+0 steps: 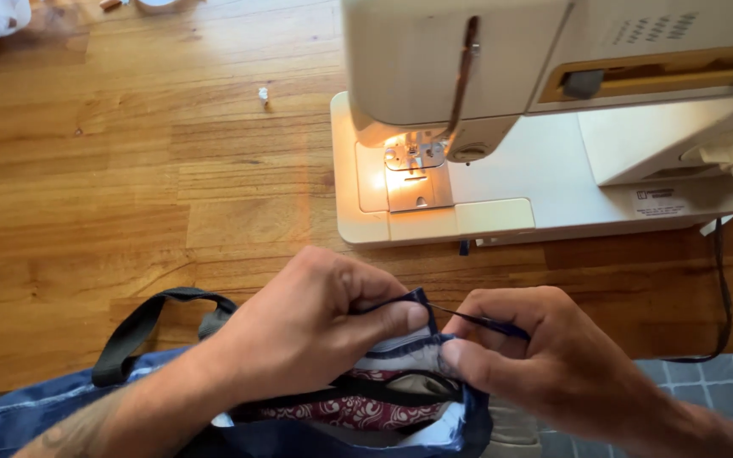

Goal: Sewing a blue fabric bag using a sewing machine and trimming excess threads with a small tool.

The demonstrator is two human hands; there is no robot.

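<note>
Hands low in frame, both on the blue fabric bag (460,420) at the near table edge. Your left hand (316,326) pinches the bag's top hem, thumb pressed down over the folded edge, fingers clamped on cloth. Your right hand (545,356) grips a thin dark-handled tool (481,321), looks like a seam ripper, tip aimed at the hem just beside your left thumb. Whether the tip is in a stitch or only touching cloth, I can't tell.

Bag lies partly off the wooden table (129,195), black strap (142,326) looped out to the left, red patterned lining (341,413) showing inside the opening. Sewing machine (545,119) sits well apart behind, lamp on, nothing under the presser foot (413,157).

My read: you're picking at stitches in the hem, early to mid. Next move needs the hem kept taut and the tip angled away from your thumb; a slip cuts cloth or skin.
</note>
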